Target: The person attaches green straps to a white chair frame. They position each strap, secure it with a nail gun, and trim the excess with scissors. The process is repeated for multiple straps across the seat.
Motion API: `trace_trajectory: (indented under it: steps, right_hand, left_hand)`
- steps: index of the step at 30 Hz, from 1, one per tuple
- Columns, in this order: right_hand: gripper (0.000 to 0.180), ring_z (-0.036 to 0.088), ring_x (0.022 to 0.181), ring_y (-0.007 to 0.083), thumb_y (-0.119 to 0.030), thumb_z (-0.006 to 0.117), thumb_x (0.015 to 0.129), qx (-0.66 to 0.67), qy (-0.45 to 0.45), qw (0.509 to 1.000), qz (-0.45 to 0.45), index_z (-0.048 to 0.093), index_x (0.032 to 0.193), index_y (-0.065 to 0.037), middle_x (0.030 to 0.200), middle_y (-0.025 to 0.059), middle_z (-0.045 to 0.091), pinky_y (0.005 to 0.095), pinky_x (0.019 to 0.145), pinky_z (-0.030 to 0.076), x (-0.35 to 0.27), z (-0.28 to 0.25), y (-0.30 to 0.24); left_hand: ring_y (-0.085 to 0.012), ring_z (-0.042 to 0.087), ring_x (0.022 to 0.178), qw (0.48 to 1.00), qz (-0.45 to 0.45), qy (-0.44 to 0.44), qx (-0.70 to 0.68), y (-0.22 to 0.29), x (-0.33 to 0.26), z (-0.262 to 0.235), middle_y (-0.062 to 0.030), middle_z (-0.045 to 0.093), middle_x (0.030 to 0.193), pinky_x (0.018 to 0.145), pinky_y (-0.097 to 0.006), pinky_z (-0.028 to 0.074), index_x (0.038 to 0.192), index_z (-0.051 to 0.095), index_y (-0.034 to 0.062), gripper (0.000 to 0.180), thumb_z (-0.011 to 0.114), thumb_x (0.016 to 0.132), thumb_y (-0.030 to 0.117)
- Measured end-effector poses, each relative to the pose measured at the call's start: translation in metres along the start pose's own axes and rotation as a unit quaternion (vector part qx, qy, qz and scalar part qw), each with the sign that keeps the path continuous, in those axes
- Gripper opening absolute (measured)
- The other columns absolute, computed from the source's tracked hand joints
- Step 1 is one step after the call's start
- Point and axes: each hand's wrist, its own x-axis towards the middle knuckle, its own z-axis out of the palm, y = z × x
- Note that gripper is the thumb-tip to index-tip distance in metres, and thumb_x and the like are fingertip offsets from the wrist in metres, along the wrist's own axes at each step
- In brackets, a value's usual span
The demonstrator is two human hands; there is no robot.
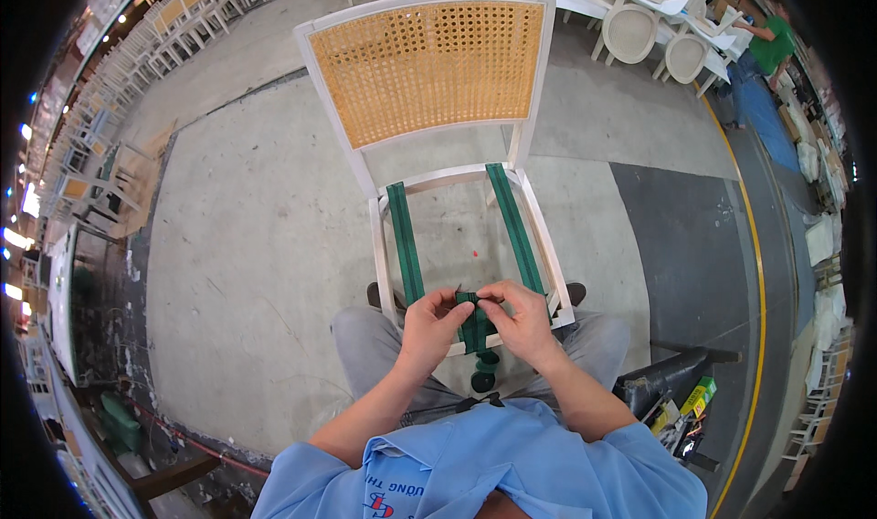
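- The left hand [429,329] is narrow, thumb and fingers pinching a green webbing strip [473,325].
- The right hand [523,323] is just beside it, likewise pinching the top of that strip; the strip lies between the two hands and hangs below the fingertips, at the near rail of the chair frame [550,236].
- Directly below the hands are dark green rounded folds [484,373]; whether they join the held strip, I cannot tell.
- Beyond the left hand, a left green strap [404,245] runs from the far rail toward the near side.
- Beyond the right hand, a right green strap [513,222] runs likewise from the far rail; its near end is partly hidden.
- Farther ahead of both hands stands the woven cane backrest [438,67], upright in its pale frame.
- Well apart from the right hand, toward the lower right, a green and yellow box [699,397] lies among small items.
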Motion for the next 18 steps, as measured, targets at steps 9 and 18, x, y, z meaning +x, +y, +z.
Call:
trace_trajectory:
  steps: [9,18]
  right_hand:
    - [0.011,0.071,0.087,0.0234,-0.002,0.074,0.093,-0.005,-0.021,1.0,0.023,0.073,0.104,-0.001,0.099,0.0116,0.069,0.034,0.075,0.056,0.028,-0.002,0.02]
    - [0.013,0.07,0.094,0.0311,-0.009,0.076,0.093,-0.084,-0.101,0.991,-0.033,0.074,0.104,-0.004,0.105,0.0114,0.068,0.0396,0.081,0.057,0.09,-0.003,0.055]
  left_hand:
    - [-0.0288,0.066,0.1,0.897,0.273,0.069,0.342,-0.005,0.027,-0.005,-0.0089,0.07,0.101,0.091,-0.04,0.052,0.108,0.073,0.0065,0.022,0.082,0.088,0.005]
    - [-0.0302,0.066,0.1,0.91,0.235,0.065,0.336,-0.016,0.091,-0.014,-0.0107,0.069,0.097,0.089,-0.042,0.052,0.101,0.072,0.0047,0.016,0.08,0.089,0.011]
